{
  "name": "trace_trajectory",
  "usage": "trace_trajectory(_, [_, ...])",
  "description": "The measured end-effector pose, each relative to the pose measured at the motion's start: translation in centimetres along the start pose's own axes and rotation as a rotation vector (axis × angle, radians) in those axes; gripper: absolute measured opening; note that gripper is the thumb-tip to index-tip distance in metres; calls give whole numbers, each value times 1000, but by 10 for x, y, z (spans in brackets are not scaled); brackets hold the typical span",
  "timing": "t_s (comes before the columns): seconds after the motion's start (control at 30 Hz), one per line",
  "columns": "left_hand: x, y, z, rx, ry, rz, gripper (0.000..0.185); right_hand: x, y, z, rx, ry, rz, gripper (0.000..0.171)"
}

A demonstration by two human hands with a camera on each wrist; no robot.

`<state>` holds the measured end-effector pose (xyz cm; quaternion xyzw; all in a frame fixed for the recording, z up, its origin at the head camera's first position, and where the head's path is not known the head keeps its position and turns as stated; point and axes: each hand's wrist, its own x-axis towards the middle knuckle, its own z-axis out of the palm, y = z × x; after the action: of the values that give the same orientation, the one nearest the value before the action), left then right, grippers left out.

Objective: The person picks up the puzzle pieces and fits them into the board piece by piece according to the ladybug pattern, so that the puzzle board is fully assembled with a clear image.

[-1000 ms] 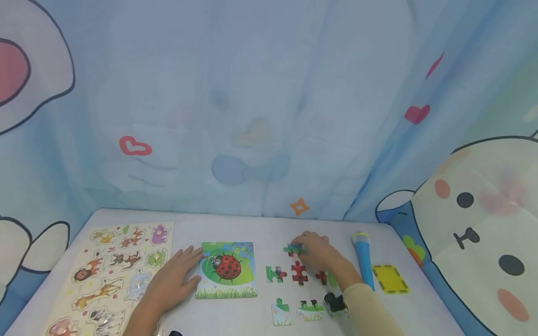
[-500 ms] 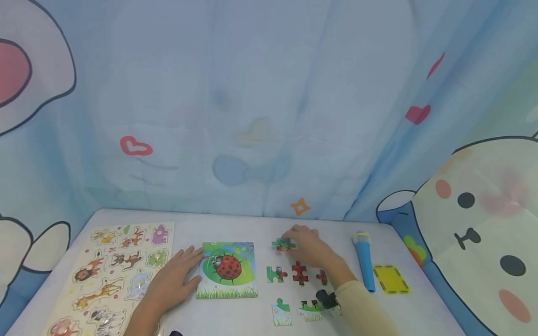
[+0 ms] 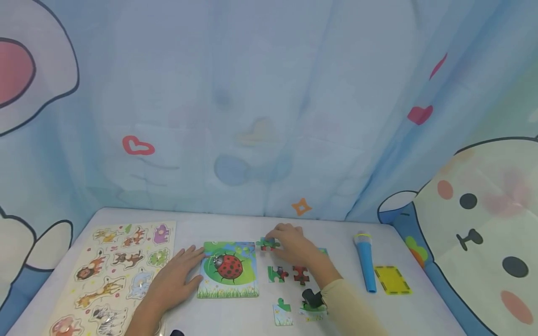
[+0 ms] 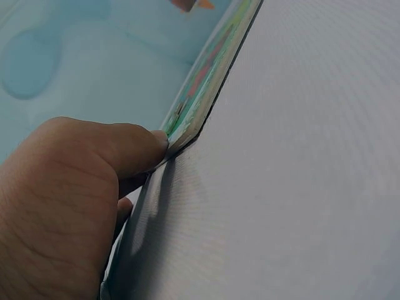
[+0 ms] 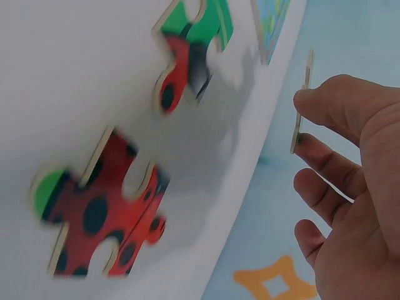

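Note:
My right hand (image 3: 290, 245) pinches a green and red jigsaw piece (image 3: 266, 243) and holds it just above the table, by the upper right corner of the ladybug puzzle board (image 3: 228, 269). In the right wrist view that piece (image 5: 301, 105) shows edge-on between thumb and forefinger of the right hand (image 5: 350, 181). My left hand (image 3: 173, 280) lies flat against the board's left edge; its thumb (image 4: 134, 147) touches the board's edge (image 4: 203, 100). Loose pieces lie on the table below my right hand: a green and red one (image 3: 277, 274) and a red spotted one (image 3: 300, 275).
An animal peg puzzle (image 3: 113, 275) lies at the left of the white table (image 3: 235, 322). A blue toy microphone (image 3: 365, 263) and a yellow card (image 3: 392, 280) lie at the right. Two more pieces (image 3: 282, 313) sit near the front edge. A cartoon curtain hangs behind.
My right hand has carried the pinched piece leftward, from above the loose pieces to the board's upper right corner. The left hand has stayed on the board.

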<state>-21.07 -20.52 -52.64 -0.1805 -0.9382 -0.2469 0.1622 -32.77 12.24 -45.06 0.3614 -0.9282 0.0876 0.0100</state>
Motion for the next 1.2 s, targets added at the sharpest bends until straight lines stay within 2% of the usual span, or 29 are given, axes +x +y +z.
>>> trace_trajectory(0.23, [0,1,0,3,-4,-7,53,11,-18,4,20,1,-50,27])
trace_trajectory(0.63, [1,0,0,1,-11,-13,53,30,-47,13,77,-28,-60,24])
trace_trajectory(0.9, [1,2,-3,-8,-42,-33,53,42,-62,20,65,-39,-137,22])
trace_trajectory(1.2, [2,-2,0,7,-38,-20,54,53,-70,30,51,-62,-115,23])
